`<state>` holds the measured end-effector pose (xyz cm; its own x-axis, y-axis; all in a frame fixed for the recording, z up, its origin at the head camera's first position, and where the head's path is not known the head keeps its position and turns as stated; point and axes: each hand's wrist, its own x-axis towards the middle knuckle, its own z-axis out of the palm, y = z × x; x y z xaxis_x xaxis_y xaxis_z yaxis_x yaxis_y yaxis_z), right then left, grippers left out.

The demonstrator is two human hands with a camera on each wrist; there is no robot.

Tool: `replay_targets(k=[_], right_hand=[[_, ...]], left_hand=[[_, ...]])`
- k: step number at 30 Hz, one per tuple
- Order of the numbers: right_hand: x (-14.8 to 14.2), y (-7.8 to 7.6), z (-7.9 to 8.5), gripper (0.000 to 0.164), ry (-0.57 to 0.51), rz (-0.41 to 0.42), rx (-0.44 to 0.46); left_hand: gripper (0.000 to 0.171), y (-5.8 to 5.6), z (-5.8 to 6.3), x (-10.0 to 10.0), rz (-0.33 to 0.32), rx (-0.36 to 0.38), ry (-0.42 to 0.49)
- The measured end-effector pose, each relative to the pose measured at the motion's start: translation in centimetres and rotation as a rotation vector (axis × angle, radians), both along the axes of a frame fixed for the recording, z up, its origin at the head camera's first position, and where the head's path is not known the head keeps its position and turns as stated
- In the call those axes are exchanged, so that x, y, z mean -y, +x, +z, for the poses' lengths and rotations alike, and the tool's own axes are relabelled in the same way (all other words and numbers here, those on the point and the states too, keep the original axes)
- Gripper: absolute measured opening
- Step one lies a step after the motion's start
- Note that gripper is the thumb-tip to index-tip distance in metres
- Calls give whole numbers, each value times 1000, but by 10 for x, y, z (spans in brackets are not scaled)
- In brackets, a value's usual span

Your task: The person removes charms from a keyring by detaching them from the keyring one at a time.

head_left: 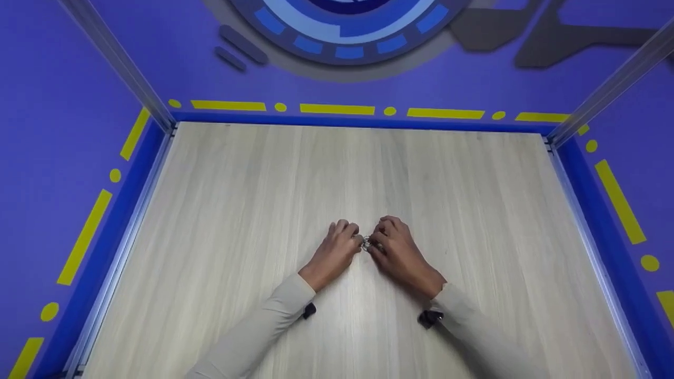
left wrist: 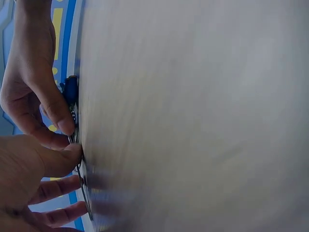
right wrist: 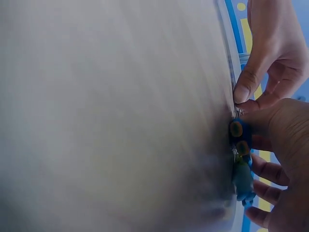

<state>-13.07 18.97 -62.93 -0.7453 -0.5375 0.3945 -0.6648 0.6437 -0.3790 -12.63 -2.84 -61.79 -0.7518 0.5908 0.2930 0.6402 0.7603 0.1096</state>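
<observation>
Left grip (head_left: 337, 246) and right grip (head_left: 392, 247) pinched a ring (head_left: 366, 243) that looked light, stiff, best held by its rim.

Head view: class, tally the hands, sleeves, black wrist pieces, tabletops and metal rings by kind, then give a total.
Hands: 2
Sleeves: 2
Black wrist pieces: 2
Tabletop: 1
Metal rings: too small to count
Total without rings: 7

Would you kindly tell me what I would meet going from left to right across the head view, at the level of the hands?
Left yellow wall stripe, left metal rail, left hand, metal keychain ring, right hand, right metal rail, right yellow wall stripe.
</observation>
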Motion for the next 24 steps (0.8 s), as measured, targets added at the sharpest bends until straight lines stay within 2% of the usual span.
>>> replay_targets(k=[8, 14, 17, 21, 24], right_hand=[[-1, 0, 5, 11, 45, 32, -2], [-4, 1, 10, 12, -40, 54, 39], [-4, 1, 13, 10, -78, 65, 82], [-6, 3, 18, 8, -132, 64, 184], [-7, 6, 20, 10, -197, 32, 272]], left_hand=[[9, -1, -1, 1, -37, 20, -92], [17, 0, -2, 9, -96, 42, -43], [11, 2, -3, 13, -117, 98, 60], [6, 4, 0, 17, -114, 238, 308], [3, 5, 3, 18, -89, 321, 508]])
